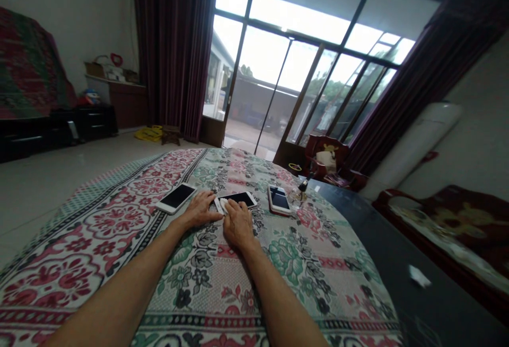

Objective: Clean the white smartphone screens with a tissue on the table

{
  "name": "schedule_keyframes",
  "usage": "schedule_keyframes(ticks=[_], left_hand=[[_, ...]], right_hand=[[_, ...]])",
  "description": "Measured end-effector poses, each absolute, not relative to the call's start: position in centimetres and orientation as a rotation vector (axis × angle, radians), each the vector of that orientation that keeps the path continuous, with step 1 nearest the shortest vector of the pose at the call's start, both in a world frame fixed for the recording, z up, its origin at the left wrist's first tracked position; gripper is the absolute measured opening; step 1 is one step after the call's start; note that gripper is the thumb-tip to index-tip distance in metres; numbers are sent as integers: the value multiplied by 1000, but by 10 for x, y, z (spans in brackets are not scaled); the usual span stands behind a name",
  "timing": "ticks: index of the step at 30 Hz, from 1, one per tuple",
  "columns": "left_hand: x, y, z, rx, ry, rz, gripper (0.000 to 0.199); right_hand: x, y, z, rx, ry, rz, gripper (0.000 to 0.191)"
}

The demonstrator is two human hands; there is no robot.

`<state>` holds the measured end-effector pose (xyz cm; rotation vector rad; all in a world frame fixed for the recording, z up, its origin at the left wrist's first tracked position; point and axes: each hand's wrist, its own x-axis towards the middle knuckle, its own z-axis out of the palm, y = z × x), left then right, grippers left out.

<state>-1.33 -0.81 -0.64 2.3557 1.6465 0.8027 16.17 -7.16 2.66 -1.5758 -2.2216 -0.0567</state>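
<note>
On the patterned tablecloth (278, 278) in front of me lies a white smartphone (243, 197) with a dark screen. My left hand (200, 210) grips its left end, with fingers at the far edge and thumb at the near side. A small white wad (223, 205), perhaps tissue, shows under the bent fingers of my right hand (238, 225), which press it onto that same end of the phone. Another white smartphone (177, 198) lies face up just left of my left hand. A third phone (279, 199), white-framed with a reddish lower edge, lies to the right.
A small clear object with a dark top (303, 187) stands at the table's right. Beyond is a dark tabletop (369, 230) with a crumpled white piece (419, 276) on it. A wooden chair (328, 156) stands near the glass doors (270, 87).
</note>
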Motion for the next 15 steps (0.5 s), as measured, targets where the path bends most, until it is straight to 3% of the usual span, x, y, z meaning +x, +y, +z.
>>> schedule_keyframes(ticks=[10, 15], left_hand=[[-11, -12, 1, 2347, 1655, 729, 66], [-7, -15, 2, 2349, 1683, 736, 68]], right_hand=[[198, -50, 30, -1864, -1951, -88, 39], [201, -46, 30, -1802, -1901, -109, 38]])
